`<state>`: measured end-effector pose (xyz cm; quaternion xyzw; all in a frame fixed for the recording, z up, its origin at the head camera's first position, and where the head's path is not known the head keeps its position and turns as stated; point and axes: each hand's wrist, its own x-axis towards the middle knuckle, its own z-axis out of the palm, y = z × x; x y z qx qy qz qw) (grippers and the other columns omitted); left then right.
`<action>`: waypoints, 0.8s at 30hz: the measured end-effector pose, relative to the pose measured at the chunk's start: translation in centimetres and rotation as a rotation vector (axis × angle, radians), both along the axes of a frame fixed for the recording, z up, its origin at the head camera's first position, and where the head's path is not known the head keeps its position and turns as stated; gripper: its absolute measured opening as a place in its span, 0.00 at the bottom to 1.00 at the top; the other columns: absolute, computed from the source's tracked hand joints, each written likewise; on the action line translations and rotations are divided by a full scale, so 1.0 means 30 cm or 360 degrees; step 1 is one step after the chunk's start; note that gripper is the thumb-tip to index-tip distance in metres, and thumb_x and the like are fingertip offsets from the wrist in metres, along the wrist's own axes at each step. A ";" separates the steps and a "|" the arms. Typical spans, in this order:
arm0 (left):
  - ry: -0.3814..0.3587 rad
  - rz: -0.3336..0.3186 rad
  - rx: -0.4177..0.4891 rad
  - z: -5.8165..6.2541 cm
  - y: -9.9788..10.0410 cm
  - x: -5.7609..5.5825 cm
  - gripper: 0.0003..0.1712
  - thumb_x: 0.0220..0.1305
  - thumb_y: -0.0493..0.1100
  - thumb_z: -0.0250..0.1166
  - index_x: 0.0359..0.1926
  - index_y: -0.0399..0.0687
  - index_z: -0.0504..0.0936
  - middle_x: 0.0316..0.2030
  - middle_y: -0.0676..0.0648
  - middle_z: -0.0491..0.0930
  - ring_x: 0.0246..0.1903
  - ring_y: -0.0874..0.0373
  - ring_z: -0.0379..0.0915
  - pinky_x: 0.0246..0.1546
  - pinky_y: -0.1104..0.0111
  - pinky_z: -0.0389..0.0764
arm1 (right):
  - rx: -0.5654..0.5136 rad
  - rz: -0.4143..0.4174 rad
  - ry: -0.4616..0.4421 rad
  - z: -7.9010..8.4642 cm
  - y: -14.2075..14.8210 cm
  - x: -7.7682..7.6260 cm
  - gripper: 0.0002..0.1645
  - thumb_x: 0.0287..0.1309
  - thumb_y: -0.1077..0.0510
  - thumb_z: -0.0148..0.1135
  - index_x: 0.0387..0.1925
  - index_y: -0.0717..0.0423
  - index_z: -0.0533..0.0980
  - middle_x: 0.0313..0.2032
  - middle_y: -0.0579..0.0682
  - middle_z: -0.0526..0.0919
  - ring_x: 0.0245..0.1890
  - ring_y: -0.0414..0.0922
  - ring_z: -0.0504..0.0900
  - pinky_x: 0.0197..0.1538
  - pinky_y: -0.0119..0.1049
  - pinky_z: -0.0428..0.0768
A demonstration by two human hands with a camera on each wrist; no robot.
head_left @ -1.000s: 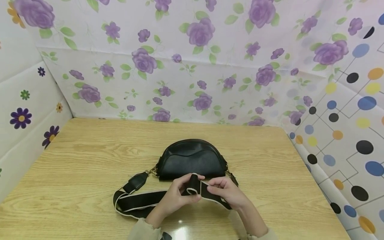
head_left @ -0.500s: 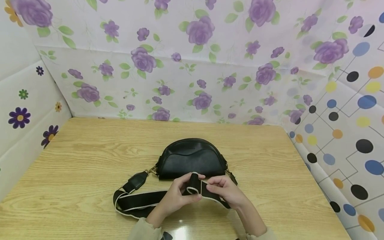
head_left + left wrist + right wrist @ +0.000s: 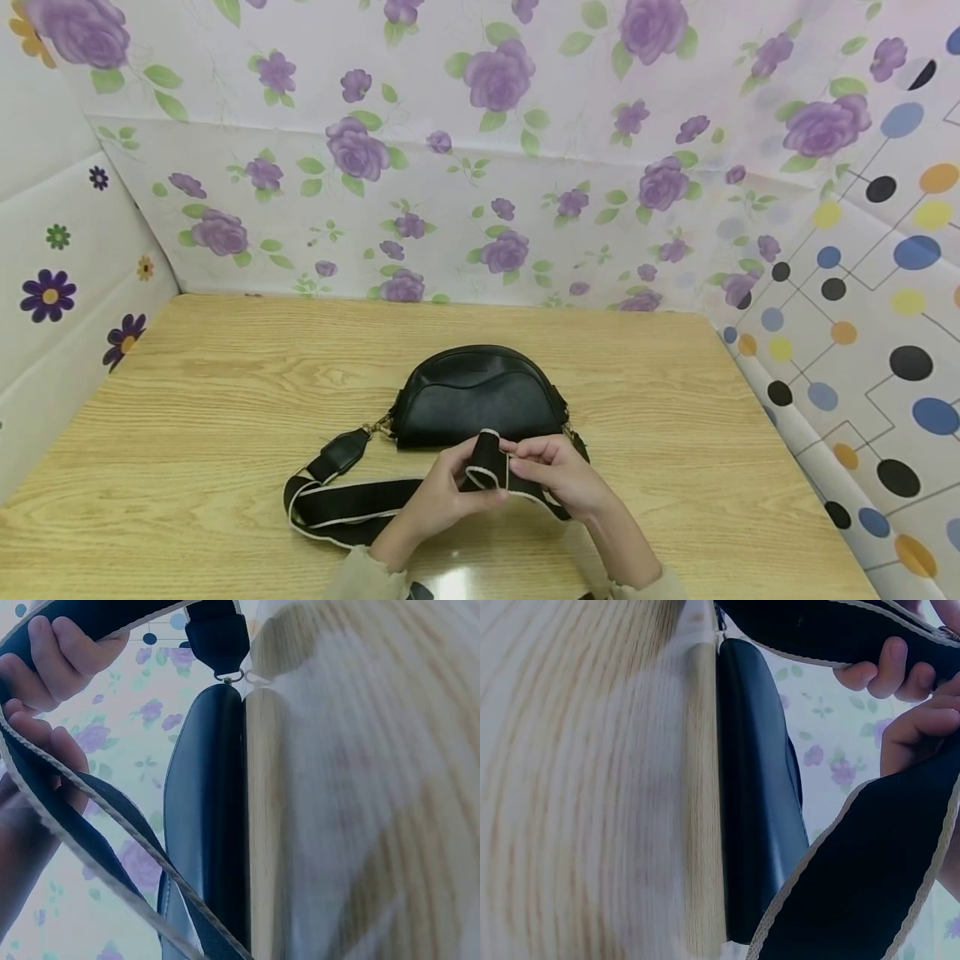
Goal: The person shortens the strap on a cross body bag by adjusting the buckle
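A black half-moon shoulder bag [image 3: 480, 400] stands on the table, also seen side-on in both wrist views. In front of it, my left hand [image 3: 442, 496] holds a raised loop of its black strap [image 3: 352, 502], which has cream edging, between thumb and fingers. A thin gold-coloured slider [image 3: 507, 472] sits across the strap just right of this loop. My right hand [image 3: 566, 479] pinches the strap at the slider, its thumb and index finger right at the metal. In the right wrist view, a wide stretch of strap [image 3: 862, 855] hangs before the bag.
The strap's slack lies doubled on the wooden table [image 3: 225, 400] at the left, joined to the bag by a black leather tab [image 3: 343, 454] and clasp. Floral cloth [image 3: 435, 225] hangs behind; dotted cloth [image 3: 862, 333] covers the right side.
My right hand has shifted slightly left, so its fingertips now meet the slider. The slider has moved a little right, and the left hand keeps holding the loop. The bag stays put.
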<state>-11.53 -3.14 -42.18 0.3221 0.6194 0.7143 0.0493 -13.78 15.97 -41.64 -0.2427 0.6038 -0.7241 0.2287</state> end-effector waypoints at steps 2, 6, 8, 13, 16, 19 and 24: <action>0.0023 0.0002 0.0002 0.002 0.000 -0.002 0.22 0.52 0.30 0.64 0.50 0.33 0.72 0.44 0.37 0.75 0.42 0.58 0.71 0.41 0.66 0.72 | 0.0003 -0.0009 -0.0019 0.000 0.000 0.000 0.10 0.57 0.64 0.55 0.28 0.48 0.80 0.33 0.46 0.83 0.57 0.45 0.65 0.53 0.32 0.67; 0.0078 0.0003 0.0015 0.004 -0.001 -0.004 0.22 0.51 0.28 0.64 0.49 0.32 0.72 0.43 0.36 0.75 0.41 0.58 0.71 0.41 0.65 0.73 | 0.0004 -0.0019 -0.0047 -0.001 0.000 0.000 0.11 0.57 0.65 0.55 0.29 0.48 0.80 0.37 0.47 0.82 0.57 0.44 0.65 0.49 0.32 0.70; 0.0091 0.0007 0.0019 0.005 -0.002 -0.004 0.22 0.50 0.27 0.64 0.49 0.32 0.72 0.43 0.36 0.75 0.41 0.57 0.71 0.41 0.65 0.73 | -0.0007 -0.0014 -0.0043 -0.002 0.000 -0.001 0.11 0.57 0.65 0.55 0.30 0.48 0.80 0.38 0.48 0.82 0.57 0.43 0.65 0.49 0.32 0.71; 0.0081 0.0025 0.0019 0.008 -0.003 -0.004 0.23 0.49 0.26 0.64 0.49 0.32 0.72 0.44 0.36 0.74 0.42 0.58 0.71 0.41 0.65 0.73 | -0.0052 0.0013 -0.0008 -0.009 0.005 0.000 0.12 0.57 0.66 0.54 0.33 0.48 0.81 0.35 0.46 0.82 0.47 0.39 0.74 0.46 0.30 0.72; 0.0074 0.0035 0.0018 0.010 -0.003 -0.005 0.23 0.49 0.26 0.64 0.49 0.32 0.72 0.44 0.35 0.74 0.41 0.59 0.71 0.41 0.66 0.73 | -0.0054 0.0011 0.0011 -0.013 0.014 0.004 0.12 0.57 0.66 0.55 0.35 0.48 0.81 0.33 0.45 0.82 0.38 0.38 0.78 0.39 0.28 0.75; 0.0084 0.0025 0.0028 0.011 -0.003 -0.006 0.23 0.49 0.26 0.64 0.49 0.31 0.71 0.44 0.35 0.74 0.40 0.59 0.71 0.40 0.67 0.73 | -0.0040 -0.0013 0.0025 -0.017 0.024 0.007 0.12 0.57 0.66 0.55 0.34 0.48 0.80 0.32 0.44 0.82 0.32 0.36 0.78 0.35 0.27 0.75; 0.0080 -0.0003 0.0050 0.010 -0.004 -0.006 0.23 0.50 0.27 0.64 0.50 0.29 0.71 0.43 0.33 0.74 0.36 0.60 0.72 0.35 0.68 0.75 | -0.0032 -0.0034 0.0048 -0.025 0.037 0.009 0.12 0.56 0.67 0.55 0.33 0.49 0.80 0.29 0.43 0.81 0.29 0.35 0.77 0.31 0.25 0.74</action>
